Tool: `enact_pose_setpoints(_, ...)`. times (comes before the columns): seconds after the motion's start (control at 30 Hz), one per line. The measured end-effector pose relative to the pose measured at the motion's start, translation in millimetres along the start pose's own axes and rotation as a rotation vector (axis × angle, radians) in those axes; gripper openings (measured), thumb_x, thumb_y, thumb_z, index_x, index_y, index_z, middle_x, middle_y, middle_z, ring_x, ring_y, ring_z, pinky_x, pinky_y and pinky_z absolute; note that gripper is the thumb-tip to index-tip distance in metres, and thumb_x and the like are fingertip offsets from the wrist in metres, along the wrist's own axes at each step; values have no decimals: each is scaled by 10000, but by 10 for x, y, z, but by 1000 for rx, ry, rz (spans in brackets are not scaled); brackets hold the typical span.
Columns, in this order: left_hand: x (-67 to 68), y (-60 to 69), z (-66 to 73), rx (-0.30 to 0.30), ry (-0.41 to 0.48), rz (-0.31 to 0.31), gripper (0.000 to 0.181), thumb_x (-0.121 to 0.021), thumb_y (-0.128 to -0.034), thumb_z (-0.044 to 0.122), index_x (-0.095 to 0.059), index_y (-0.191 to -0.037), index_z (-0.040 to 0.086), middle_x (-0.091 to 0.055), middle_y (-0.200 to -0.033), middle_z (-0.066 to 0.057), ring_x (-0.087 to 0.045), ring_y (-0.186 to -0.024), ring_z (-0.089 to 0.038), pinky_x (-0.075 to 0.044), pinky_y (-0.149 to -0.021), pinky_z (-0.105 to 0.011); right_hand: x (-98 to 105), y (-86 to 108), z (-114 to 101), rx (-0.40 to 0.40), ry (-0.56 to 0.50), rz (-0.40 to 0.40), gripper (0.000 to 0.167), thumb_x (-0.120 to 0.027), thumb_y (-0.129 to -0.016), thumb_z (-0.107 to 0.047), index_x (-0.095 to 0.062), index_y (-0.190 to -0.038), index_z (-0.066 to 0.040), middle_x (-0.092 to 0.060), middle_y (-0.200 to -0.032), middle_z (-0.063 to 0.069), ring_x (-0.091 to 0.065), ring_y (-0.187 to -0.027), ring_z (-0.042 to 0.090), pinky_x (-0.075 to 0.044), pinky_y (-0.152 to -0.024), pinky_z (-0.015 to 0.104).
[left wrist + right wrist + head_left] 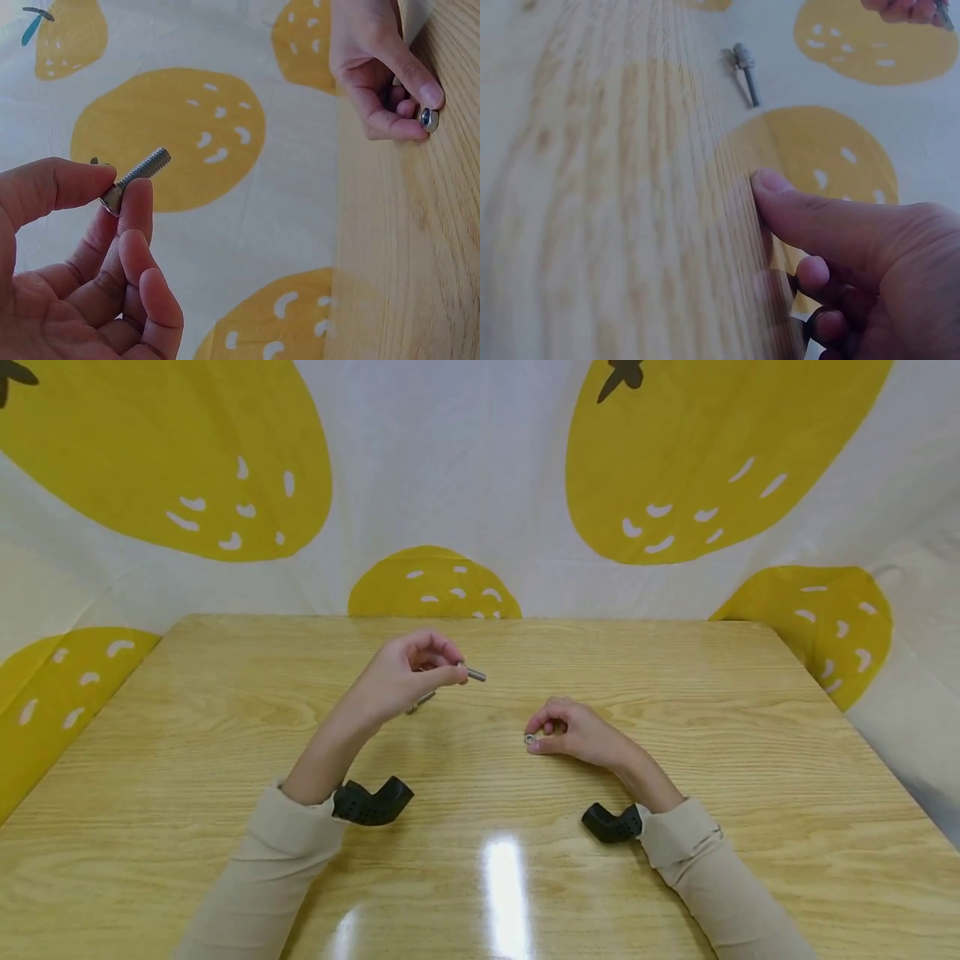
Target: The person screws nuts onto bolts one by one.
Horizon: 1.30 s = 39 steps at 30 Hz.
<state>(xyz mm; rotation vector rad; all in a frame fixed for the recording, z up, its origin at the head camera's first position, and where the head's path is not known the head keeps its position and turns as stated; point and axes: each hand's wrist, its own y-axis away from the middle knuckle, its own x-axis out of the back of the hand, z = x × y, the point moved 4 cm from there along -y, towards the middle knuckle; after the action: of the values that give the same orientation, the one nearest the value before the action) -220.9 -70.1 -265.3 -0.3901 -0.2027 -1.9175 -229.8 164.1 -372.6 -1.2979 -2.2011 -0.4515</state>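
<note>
My left hand is raised above the table and pinches a metal bolt by its head. In the left wrist view the bolt's threaded shank points up and to the right. Lower and to the right, my right hand holds a small metal nut between thumb and finger, close to the tabletop. The nut also shows in the left wrist view; the right wrist view hides it behind the thumb. A second bolt lies on the table beyond the left wrist, with a thicker piece at one end.
The wooden table has a glossy top with light reflections. Behind it hangs a white cloth printed with yellow fruit shapes. A black wrist mount sticks out from the left sleeve, and another black mount from the right sleeve.
</note>
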Motion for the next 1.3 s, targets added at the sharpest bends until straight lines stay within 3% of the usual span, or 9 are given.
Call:
enact_pose_setpoints(0.37, -24, 13, -23, 11, 10, -9, 157, -648, -871, 182, -585, -971, 79, -636, -820, -7, -495, -725, -165, -342, -597, -260, 3, 8, -29, 14, 31, -13, 126, -728, -809, -171, -683, -892, -88, -498, -783, 19, -413, -728, 148, -350, -631, 217)
enact_pose_setpoints(0.7, -41, 20, -13, 23, 13, -7, 143, -624, -887, 190, -587, -978, 86, -662, -942, -153, -419, -662, -159, -301, -562, -250, 11, 21, -16, 22, 49, -18, 119, -707, -825, -160, -673, -887, -65, -522, -799, 33, -432, -720, 132, -370, -627, 200)
enact_pose_setpoints(0.87, -62, 24, 0, 10, 27, -10, 148, -630, -881, 158, -585, -979, 58, -653, -924, -162, -558, -794, -179, -407, -700, -276, 61, 68, -32, -31, -26, -56, 150, -667, -856, -154, -640, -941, -33, -584, -848, 57, -490, -721, 129, -424, -625, 202)
enact_pose_setpoints(0.97, -75, 19, -1, -3, 32, -15, 141, -632, -877, 143, -586, -974, 52, -662, -882, -103, -599, -858, -191, -438, -804, -318, 114, 92, -72, -53, -42, -52, 165, -640, -875, -162, -633, -964, -23, -609, -881, 73, -506, -750, 141, -441, -635, 210)
enact_pose_setpoints(1.17, -120, 10, -5, -14, 30, -28, 145, -635, -872, 144, -591, -978, 56, -667, -850, -38, -605, -851, -186, -446, -810, -313, 267, 143, -184, -49, -35, 32, 179, -625, -890, -198, -635, -981, -45, -615, -938, 66, -522, -844, 168, -447, -725, 267)
enact_pose_setpoints(1.3, -168, 16, -3, -2, 50, -35, 138, -643, -868, 139, -593, -969, 59, -671, -856, -56, -622, -858, -188, -467, -824, -334, 338, 206, -323, -16, -110, 66, 204, -614, -905, -216, -609, -1014, -43, -649, -945, 62, -577, -930, 184, -475, -821, 293)
